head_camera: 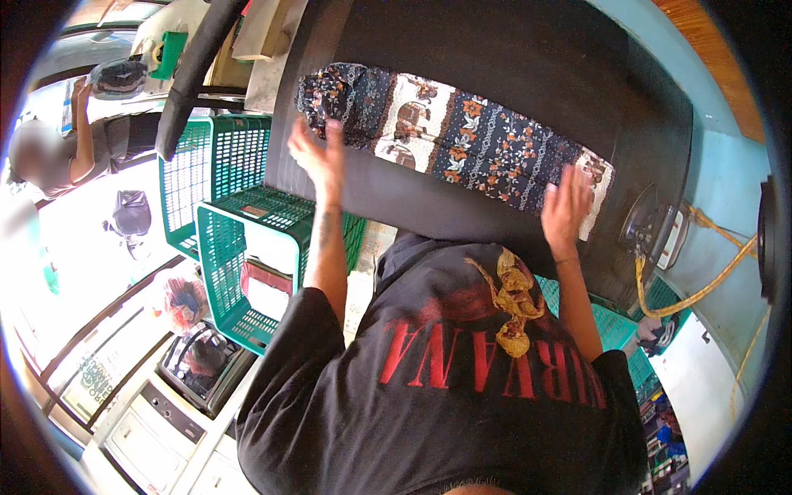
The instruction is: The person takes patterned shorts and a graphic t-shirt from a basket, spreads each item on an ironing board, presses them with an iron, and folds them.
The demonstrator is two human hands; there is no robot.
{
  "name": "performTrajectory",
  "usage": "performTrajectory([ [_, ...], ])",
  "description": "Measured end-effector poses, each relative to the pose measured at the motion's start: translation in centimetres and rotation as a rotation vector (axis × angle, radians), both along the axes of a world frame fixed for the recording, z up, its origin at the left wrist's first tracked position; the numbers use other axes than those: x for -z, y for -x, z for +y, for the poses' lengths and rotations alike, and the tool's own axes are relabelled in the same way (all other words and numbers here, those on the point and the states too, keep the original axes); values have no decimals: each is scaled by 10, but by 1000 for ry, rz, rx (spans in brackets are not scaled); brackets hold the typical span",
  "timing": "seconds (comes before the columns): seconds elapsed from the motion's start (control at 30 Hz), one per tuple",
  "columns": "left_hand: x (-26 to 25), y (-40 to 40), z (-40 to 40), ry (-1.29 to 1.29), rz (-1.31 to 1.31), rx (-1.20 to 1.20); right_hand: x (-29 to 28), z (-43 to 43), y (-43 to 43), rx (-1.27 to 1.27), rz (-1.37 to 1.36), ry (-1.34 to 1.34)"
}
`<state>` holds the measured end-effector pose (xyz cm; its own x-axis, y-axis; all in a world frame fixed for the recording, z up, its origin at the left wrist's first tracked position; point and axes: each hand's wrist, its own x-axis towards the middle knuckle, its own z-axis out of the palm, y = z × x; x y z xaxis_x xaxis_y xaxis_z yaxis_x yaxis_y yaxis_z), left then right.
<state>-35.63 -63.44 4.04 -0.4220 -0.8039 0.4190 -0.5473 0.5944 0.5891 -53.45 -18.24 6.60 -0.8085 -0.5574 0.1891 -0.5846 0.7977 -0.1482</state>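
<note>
A patterned cloth garment (458, 136), dark blue with orange flowers and white bands of elephants, lies folded into a long strip on the black-covered table (482, 43). Its left end is gathered and bunched. My left hand (318, 158) is at that bunched end, fingers apart and nothing seen in them. Over the white band at the right end is my right hand (566, 204), flat and slightly blurred, its fingers extended. Whether either palm presses on the cloth is hard to tell. To the right of the cloth, an iron (646, 219) rests near the table's edge.
A yellow-wrapped cord (699, 309) loops from the iron toward the blue wall (730, 167). Green plastic baskets (253, 210) stand left of the table. A dark padded post (198, 74) slants at upper left. Farther left, another person (93, 142) holds a plastic-wrapped bundle (117, 79). White washing machines (148, 427) stand lower left.
</note>
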Motion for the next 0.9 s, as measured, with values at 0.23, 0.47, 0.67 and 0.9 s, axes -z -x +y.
performTrajectory([
  [0.23,42,19,-130,-745,-116,-18,-12,-224,-70,-759,-256,314],
  [0.47,-92,52,-29,-1133,347,183,11,-238,-48,-452,-722,400],
  [0.67,-101,71,142,-273,-109,1065,-72,-125,-4,276,-1510,1085],
  [0.9,-78,79,159,-109,-193,1017,0,-101,3,321,-1145,824],
])
